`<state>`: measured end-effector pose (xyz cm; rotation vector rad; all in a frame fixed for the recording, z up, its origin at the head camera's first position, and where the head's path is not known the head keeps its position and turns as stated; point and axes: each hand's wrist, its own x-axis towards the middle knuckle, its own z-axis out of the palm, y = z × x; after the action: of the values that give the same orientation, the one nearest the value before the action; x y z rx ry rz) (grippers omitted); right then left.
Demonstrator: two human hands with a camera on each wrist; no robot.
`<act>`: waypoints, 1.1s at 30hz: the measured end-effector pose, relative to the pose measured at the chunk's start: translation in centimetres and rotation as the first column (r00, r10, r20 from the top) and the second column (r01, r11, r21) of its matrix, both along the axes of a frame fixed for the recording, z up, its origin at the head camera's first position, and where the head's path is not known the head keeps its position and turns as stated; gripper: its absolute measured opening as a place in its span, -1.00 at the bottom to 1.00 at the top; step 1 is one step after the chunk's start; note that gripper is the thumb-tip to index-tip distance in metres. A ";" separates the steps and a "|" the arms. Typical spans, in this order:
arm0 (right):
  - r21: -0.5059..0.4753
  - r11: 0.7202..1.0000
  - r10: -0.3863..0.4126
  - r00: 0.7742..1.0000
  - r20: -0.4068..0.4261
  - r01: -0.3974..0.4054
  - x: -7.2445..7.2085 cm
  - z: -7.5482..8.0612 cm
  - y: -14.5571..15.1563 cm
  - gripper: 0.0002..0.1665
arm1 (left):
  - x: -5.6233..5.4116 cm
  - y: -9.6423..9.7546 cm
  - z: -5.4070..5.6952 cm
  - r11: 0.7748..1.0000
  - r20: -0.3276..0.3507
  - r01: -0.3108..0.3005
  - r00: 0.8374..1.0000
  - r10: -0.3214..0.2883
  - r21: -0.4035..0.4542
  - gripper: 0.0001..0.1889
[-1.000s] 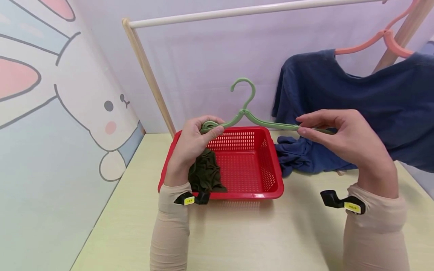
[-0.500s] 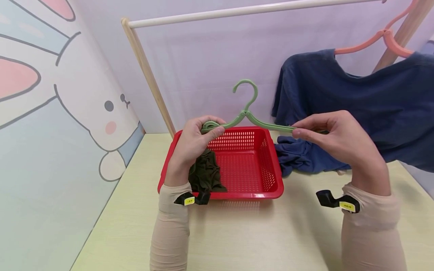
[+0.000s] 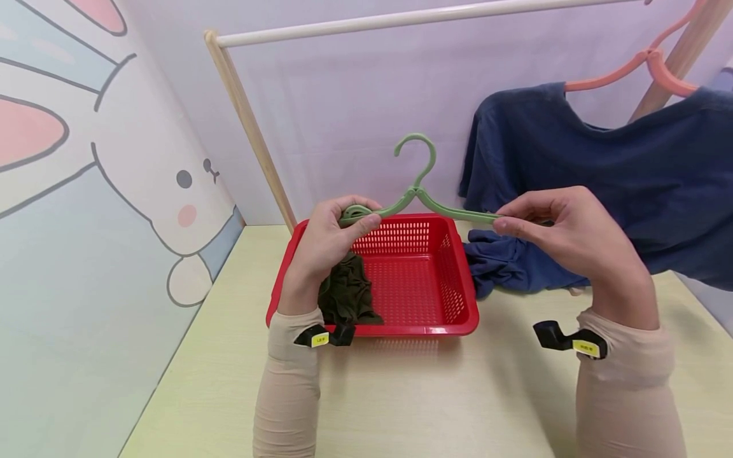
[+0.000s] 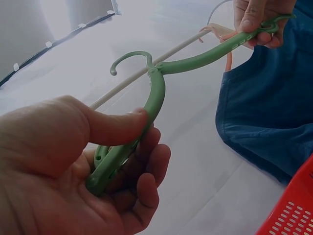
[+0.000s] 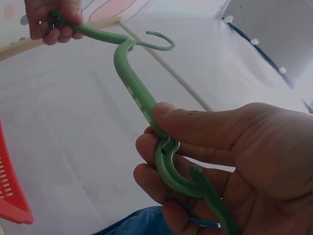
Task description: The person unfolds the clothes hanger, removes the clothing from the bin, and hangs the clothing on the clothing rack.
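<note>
A green folding clothes hanger [image 3: 458, 213] is held up above the red basket, its hook pointing upward. My left hand [image 3: 321, 245] pinches its left arm between thumb and fingers; in the left wrist view that arm's end lies folded back in the palm of the left hand [image 4: 73, 156]. My right hand [image 3: 572, 232] grips the other arm. In the right wrist view the hanger [image 5: 134, 83] extends past the thumb of the right hand [image 5: 210, 142], and a notched end piece hangs down across the fingers.
The red basket [image 3: 420, 331] on the table [image 3: 412, 401] holds a dark green garment [image 3: 349, 292]. A navy shirt [image 3: 561, 152] hangs from a coral hanger [image 3: 615, 71] at the right. Bunched blue cloth [image 3: 504, 261] lies beside the basket. A white rail [image 3: 366, 24] spans the back.
My right hand has moved slightly left and inward along the hanger's arm during the first half second, and the hanger has shifted a little right. Since then almost nothing differs.
</note>
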<state>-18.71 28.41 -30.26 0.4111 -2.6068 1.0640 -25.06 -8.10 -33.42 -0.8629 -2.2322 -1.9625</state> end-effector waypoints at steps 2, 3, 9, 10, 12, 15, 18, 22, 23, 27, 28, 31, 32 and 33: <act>-0.002 1.000 0.001 1.000 -0.004 -0.001 0.0 0.0 0.1 -0.81 | 0.0 -0.1 0.0 1.000 -0.005 0.012 1.000 -0.012 -0.002 -0.84; -0.003 1.000 0.001 1.000 -0.005 -0.001 0.1 0.0 0.1 -0.81 | 0.0 -0.1 0.0 1.000 -0.008 0.015 1.000 -0.015 -0.005 -0.83; -0.005 1.000 0.004 1.000 -0.022 -0.004 0.5 0.3 0.4 -0.83 | 0.1 -0.3 0.2 1.000 -0.015 -0.002 1.000 0.002 -0.005 -0.75; -0.006 1.000 0.005 1.000 -0.024 -0.005 0.5 0.3 0.4 -0.83 | 0.1 -0.4 0.2 1.000 -0.016 -0.009 1.000 0.009 -0.001 -0.75; -0.008 1.000 0.006 1.000 -0.023 -0.006 0.5 0.3 0.6 -0.84 | 0.1 -0.5 0.2 1.000 -0.020 -0.025 0.999 0.025 0.004 -0.76; -0.011 1.000 0.008 1.000 -0.020 -0.008 0.5 0.3 0.7 -0.85 | 0.0 -0.7 0.2 0.999 -0.031 -0.044 0.999 0.044 0.007 -0.79; -0.015 1.000 0.010 1.000 -0.016 -0.010 0.4 0.3 0.7 -0.85 | 0.0 -0.7 0.1 0.998 -0.042 -0.058 0.997 0.058 0.009 -0.82; -0.017 1.000 0.001 1.000 -0.013 -0.002 0.4 0.3 0.7 -0.85 | -0.1 -0.6 0.0 0.997 -0.047 -0.072 0.996 0.073 0.021 -0.84; -0.018 1.000 -0.002 1.000 -0.012 0.002 0.4 0.3 0.7 -0.85 | -0.1 -0.6 0.0 0.997 -0.048 -0.075 0.996 0.076 0.026 -0.84; -0.019 1.000 -0.012 1.000 -0.012 0.012 0.4 0.3 0.8 -0.86 | -0.1 -0.5 0.0 0.995 -0.056 -0.085 0.995 0.088 0.046 -0.83; -0.020 1.000 -0.013 1.000 -0.010 0.013 0.4 0.3 0.8 -0.86 | -0.2 -0.5 0.0 0.995 -0.060 -0.087 0.994 0.090 0.051 -0.83; -0.019 1.000 -0.016 1.000 -0.007 0.016 0.4 0.3 0.8 -0.86 | -0.2 -0.4 -0.1 0.994 -0.072 -0.093 0.993 0.098 0.064 -0.84; -0.019 1.000 -0.016 1.000 -0.005 0.016 0.4 0.3 0.8 -0.86 | -0.2 -0.4 -0.1 0.993 -0.076 -0.094 0.992 0.099 0.068 -0.84; -0.019 1.000 -0.018 1.000 -0.003 0.018 0.4 0.4 0.8 -0.86 | -0.3 -0.4 -0.1 0.993 -0.079 -0.094 0.992 0.100 0.072 -0.84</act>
<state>-18.28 29.16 -29.91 0.3845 -2.5905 1.0809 -25.32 -8.52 -33.55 -0.7966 -2.1074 -1.9113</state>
